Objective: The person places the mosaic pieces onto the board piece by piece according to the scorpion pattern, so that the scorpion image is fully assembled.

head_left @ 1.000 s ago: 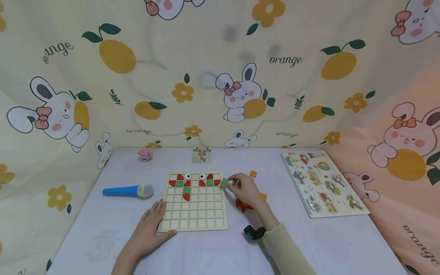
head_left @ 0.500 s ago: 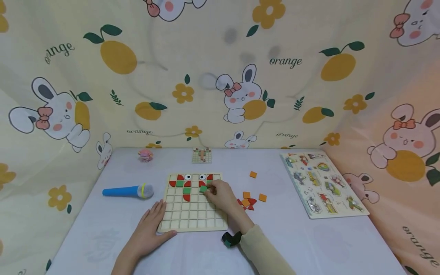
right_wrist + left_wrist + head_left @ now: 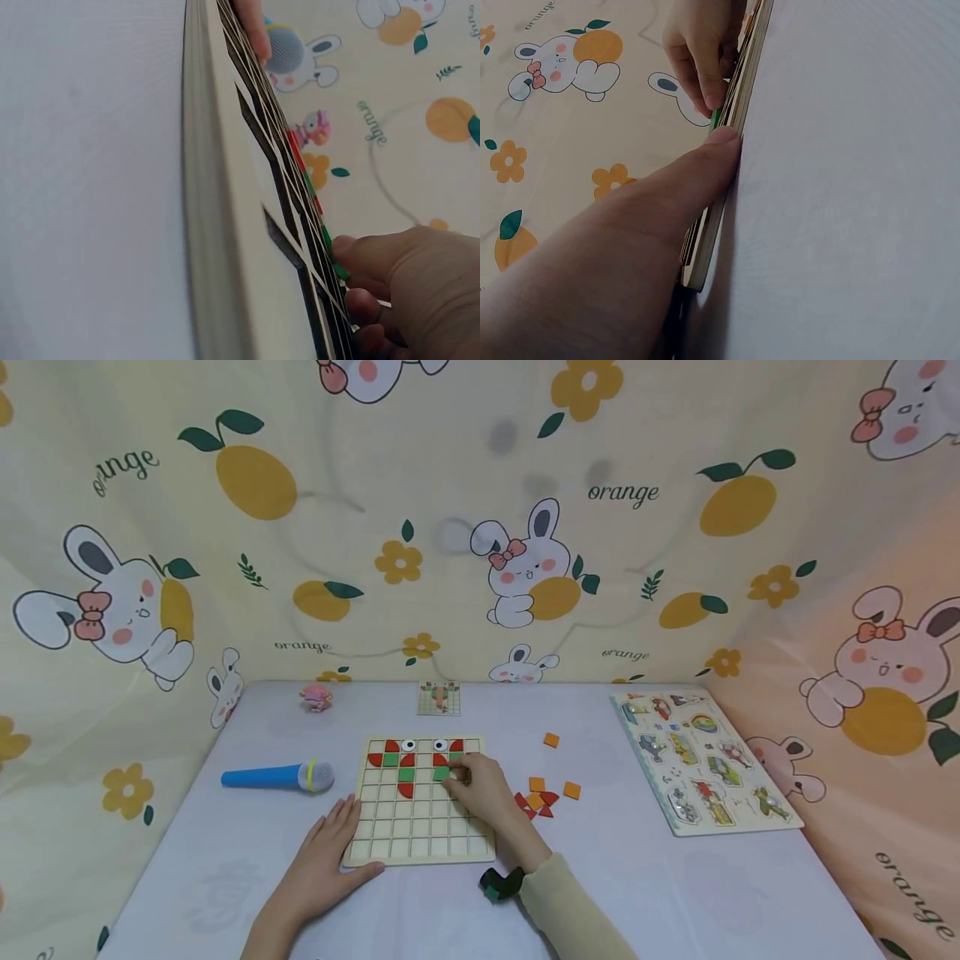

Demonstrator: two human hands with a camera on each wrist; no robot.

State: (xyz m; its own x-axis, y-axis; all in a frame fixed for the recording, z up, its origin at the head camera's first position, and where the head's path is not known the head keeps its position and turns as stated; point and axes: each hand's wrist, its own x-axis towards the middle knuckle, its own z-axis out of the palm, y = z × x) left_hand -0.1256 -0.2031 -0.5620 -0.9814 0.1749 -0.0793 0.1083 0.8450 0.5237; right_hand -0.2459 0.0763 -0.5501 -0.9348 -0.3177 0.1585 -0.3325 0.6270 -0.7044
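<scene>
A pale wooden grid board (image 3: 420, 831) lies on the table. Red quarter-round pieces, green square tiles and two googly-eye pieces (image 3: 408, 746) fill some cells of its upper rows. My left hand (image 3: 322, 852) rests at the board's left side, fingers along the edge and thumb on the near left corner. With thumb and fingertips my right hand (image 3: 483, 789) pinches a green square tile (image 3: 441, 773) at a cell below a red piece (image 3: 440, 760). In the right wrist view, the thumb touches this tile (image 3: 339, 268), low against the grid. The right hand covers the board's upper right cells.
Loose orange squares (image 3: 572, 791) and red pieces (image 3: 550, 798) lie right of the board. A picture card (image 3: 439, 698) lies behind it. To the left are a blue toy microphone (image 3: 277, 777) and a pink figurine (image 3: 317, 697). A picture puzzle board (image 3: 708, 764) lies at far right.
My right hand has carried the green tile left from beside the board's right edge onto the grid, then lowered it slightly at a cell. My left hand has stayed in place.
</scene>
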